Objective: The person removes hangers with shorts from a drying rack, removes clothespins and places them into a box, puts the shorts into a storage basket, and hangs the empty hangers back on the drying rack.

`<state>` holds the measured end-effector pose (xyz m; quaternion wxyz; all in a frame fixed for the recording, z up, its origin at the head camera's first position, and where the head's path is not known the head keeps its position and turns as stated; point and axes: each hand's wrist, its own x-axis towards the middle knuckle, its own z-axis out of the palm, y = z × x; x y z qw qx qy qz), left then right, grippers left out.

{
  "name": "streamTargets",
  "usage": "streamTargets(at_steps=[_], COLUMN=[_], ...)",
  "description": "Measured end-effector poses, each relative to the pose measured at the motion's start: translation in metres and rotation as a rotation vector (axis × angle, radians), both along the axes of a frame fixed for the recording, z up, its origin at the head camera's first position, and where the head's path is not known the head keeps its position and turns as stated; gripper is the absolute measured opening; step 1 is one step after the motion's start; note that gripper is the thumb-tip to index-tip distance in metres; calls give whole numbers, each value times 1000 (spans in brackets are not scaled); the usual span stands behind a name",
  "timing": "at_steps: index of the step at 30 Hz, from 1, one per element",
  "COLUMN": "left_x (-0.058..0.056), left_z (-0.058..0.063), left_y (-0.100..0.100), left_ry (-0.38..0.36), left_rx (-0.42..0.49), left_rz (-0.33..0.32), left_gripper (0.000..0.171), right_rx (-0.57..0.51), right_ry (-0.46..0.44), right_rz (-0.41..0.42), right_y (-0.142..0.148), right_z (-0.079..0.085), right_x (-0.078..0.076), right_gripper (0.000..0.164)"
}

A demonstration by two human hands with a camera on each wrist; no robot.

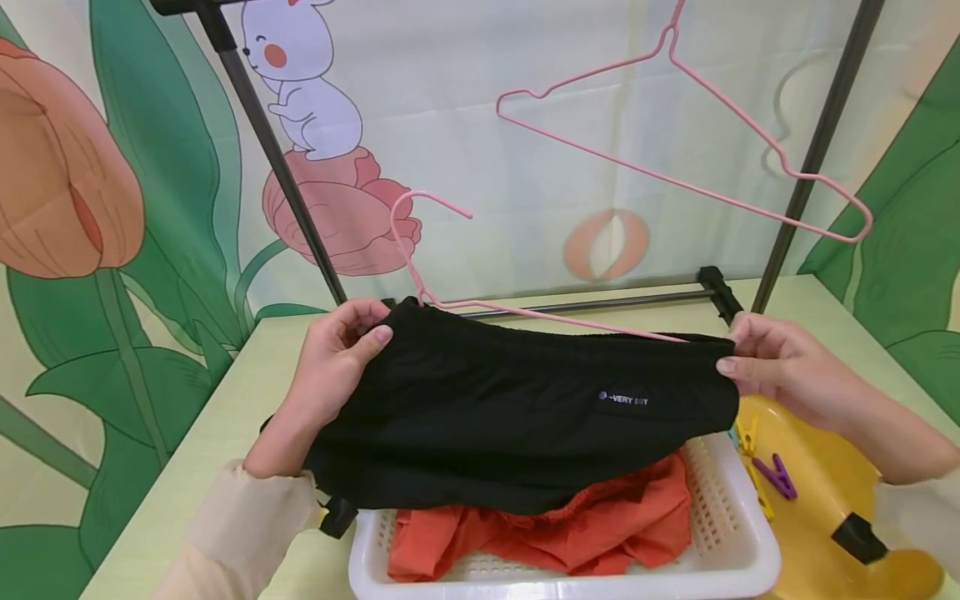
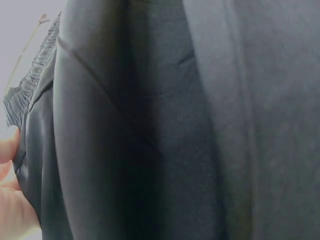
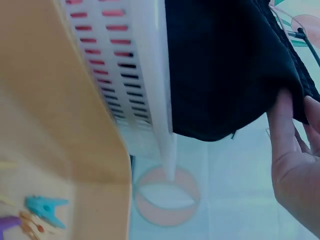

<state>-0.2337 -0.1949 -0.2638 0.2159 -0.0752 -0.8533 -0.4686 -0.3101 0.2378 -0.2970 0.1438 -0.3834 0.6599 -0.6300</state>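
Black shorts with an elastic waistband and small white lettering are stretched sideways between both hands. My left hand pinches the waistband at its left end, thumb in front. At the right end my right hand pinches the waistband between thumb and fingers. A pink hanger stands partly inside the waistband, its hook up at the left and its lower parts hidden by the cloth. In the left wrist view dark cloth fills most of the picture. The right wrist view shows fingers on the cloth's edge.
Below the shorts is a white basket holding an orange-red garment. To its right sits a yellow container with several clothespins, one a purple clothespin. Another pink hanger hangs from above, near a black rack post.
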Motion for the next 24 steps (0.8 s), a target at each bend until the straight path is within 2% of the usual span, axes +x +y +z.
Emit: streamTargets(at_steps=[6,8,14,17,22,24], left_x=[1,2,4,6,6,6], left_z=[2,3,5,6,9,11], left_y=[-2,-3,-3,-4,-2,-1], left_ry=[25,34,44,43,73,79], left_rx=[4,8,34,85,187,190], left_rz=[-11,-14,-26,-16,-22,-31], left_gripper=[18,18,18,20,27,27], right_rx=[59,69,46,48,88,106], right_ry=[148,172,146,151,166,169], right_rz=[-30,-33,1,14,-1,-24], right_y=[3,4,9,7,-2,-5], right_z=[4,5,4,1,-4,-4], right_x=[2,3,2,2,4,5], right_gripper=[28,30,30,29,26,26])
